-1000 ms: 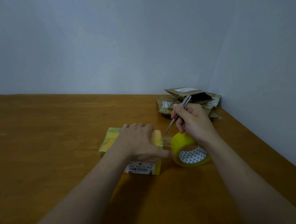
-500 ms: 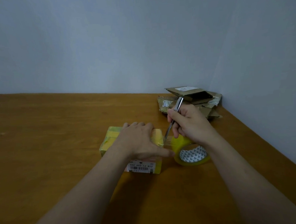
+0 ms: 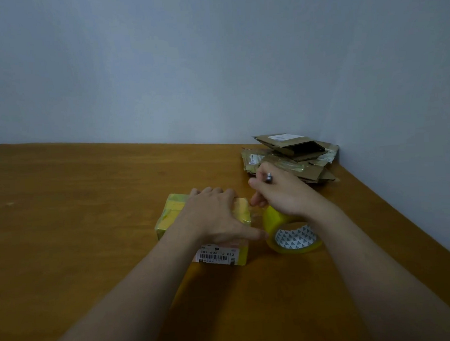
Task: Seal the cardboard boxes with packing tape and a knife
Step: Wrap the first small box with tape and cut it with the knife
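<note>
the small yellow-taped cardboard box sits mid-way across the brown wooden table, with the left hand flat on its top. just right of the box stands the yellow roll of packing tape, on its rim. the right hand lies over the roll's far side, the slim metal knife in its grip. behind it, in the table's far right corner by the wall, lies a pile of flattened brown cardboard boxes.

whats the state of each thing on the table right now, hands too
box, closed, taped over, label on near side
left hand, flat on the box top, pressing
right hand, grips the knife between box and roll
knife, only handle end shows, blade hidden
roll, on edge right of the box, strip runs to box, cut cannot tell
cardboard pile, opened, flattened, in far corner
</note>
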